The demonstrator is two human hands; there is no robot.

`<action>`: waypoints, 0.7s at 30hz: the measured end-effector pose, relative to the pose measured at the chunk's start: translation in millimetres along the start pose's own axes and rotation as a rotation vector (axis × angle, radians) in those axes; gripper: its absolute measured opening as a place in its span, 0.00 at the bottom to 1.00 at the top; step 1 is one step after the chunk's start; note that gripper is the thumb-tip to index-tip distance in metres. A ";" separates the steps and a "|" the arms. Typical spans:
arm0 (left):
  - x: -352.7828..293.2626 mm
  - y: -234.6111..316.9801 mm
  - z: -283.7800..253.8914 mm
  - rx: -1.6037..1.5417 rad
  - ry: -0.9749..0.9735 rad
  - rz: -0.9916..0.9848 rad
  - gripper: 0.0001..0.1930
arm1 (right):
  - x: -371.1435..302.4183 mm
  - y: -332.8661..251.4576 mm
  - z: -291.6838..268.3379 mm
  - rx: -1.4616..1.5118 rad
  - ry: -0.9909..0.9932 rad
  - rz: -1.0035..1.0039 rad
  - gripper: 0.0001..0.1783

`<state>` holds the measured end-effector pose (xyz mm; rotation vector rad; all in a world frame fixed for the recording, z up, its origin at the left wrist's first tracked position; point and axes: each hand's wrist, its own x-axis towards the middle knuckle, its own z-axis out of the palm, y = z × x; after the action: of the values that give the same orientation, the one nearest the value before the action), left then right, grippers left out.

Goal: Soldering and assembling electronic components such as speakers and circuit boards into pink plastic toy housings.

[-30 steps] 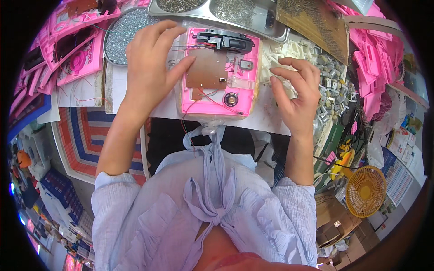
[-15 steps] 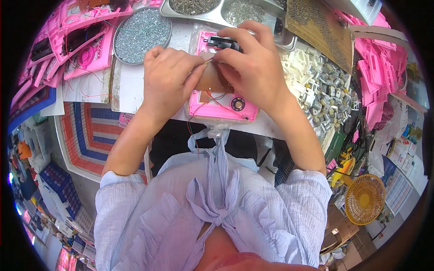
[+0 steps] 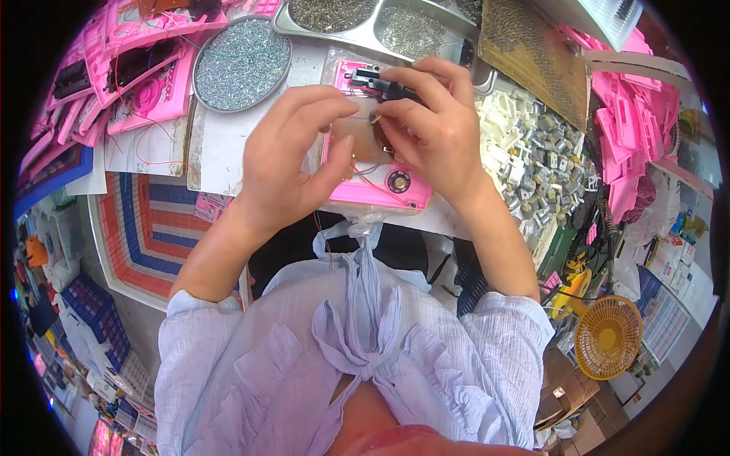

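Note:
A pink plastic housing [image 3: 346,192] lies on the table before me, with a brown board [image 3: 363,140] across its middle. Near its lower right corner sits a small round black part [image 3: 398,181], with thin red wires [image 3: 370,182] beside it. A black mechanism [image 3: 372,81] lies at the far end. My left hand [image 3: 285,156] is open beside the board, thumb and fingers apart. Over the board's right side, my right hand [image 3: 437,125] pinches a thin blue and yellow wire [image 3: 373,118] between thumb and forefinger, its other fingers by the mechanism.
A round tray of small screws [image 3: 242,64] stands at the far left, next to stacked pink housings [image 3: 163,95]. Beyond my hands is a metal tray [image 3: 357,30] with small parts. White and metal pieces [image 3: 532,148] are heaped on the right, below a brown sheet [image 3: 532,57].
My left hand has let go of the thin piece it pinched with the right, drawn back and spread its fingers. My right hand has come slightly nearer, and the mechanism shows more.

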<state>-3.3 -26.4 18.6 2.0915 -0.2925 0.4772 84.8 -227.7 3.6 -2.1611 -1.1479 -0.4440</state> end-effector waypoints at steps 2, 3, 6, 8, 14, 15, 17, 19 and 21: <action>1.5 -5.0 11.7 -0.084 -0.062 -0.066 0.18 | -2.4 0.5 -6.4 0.045 0.019 0.022 0.11; 2.2 -9.6 20.4 -0.175 -0.079 -0.111 0.17 | -4.4 1.7 -10.1 0.049 0.027 0.029 0.11; 7.3 -13.3 40.3 -0.388 -0.149 -0.210 0.17 | -12.3 6.0 -19.8 0.079 0.058 0.067 0.11; 13.8 -10.6 46.6 -0.446 -0.219 -0.232 0.16 | -18.5 9.3 -24.2 0.124 0.087 0.118 0.11; 27.2 -5.8 52.2 -0.298 -0.280 -0.139 0.16 | -27.3 18.9 -27.9 0.202 0.081 0.226 0.09; 26.5 -6.3 54.4 -0.313 -0.264 -0.154 0.16 | -28.0 19.9 -28.1 0.209 0.080 0.239 0.09; 24.9 -6.7 57.4 -0.342 -0.230 -0.184 0.15 | -29.6 21.9 -28.4 0.223 0.078 0.264 0.09; 23.5 -6.0 57.2 -0.277 -0.211 -0.201 0.13 | -30.8 23.0 -28.2 0.206 0.076 0.250 0.09; 23.3 -5.7 55.6 -0.190 -0.168 -0.131 0.12 | -31.7 23.0 -28.2 0.192 0.079 0.238 0.09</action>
<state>32.0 -70.9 -2.2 1.9529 -0.2848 0.1885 86.2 -275.6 -2.1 -2.0604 -0.8408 -0.2971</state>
